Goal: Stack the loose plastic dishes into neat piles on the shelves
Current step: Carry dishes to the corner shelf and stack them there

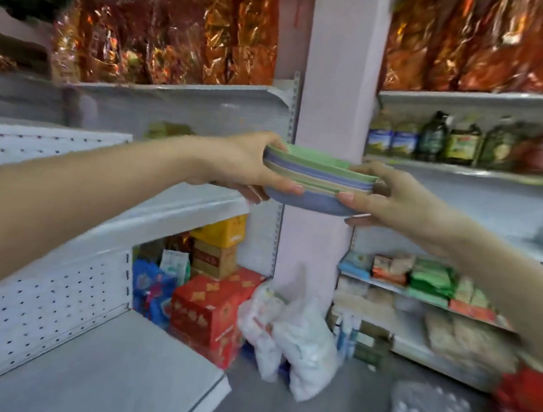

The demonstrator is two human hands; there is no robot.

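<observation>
Holding a nested stack of plastic dishes (318, 181) in the air, both hands clasp it from opposite ends. The left hand (244, 164) wraps round the left end, with its thumb lying along the near side and its fingers curled underneath. The right hand (392, 197) does the same at the right end, thumb pressed to the near side and fingers tucked below the base. The pile looks tidy: a green dish on top, thin bands of blue, green and beige rims under it, and a deeper blue dish at the bottom. It touches no shelf and hangs in front of the pale pink pillar (336, 93) that separates two white shelving units.

To the left, the middle shelf (158, 215) runs back toward the pillar, roughly level with the stack, and a perforated back panel (25, 305) stands above the bottom shelf (96, 373). Under the middle shelf sit a yellow box (225, 231) and red boxes (208, 308), and white plastic bags (300, 344) slump on the floor just beside them. Shiny orange foil bags (238, 28) fill the top shelves on both sides. On the right unit stand dark bottles (434, 137), with green and orange packets (429, 278) on a shelf lower down (labels too blurred to read).
</observation>
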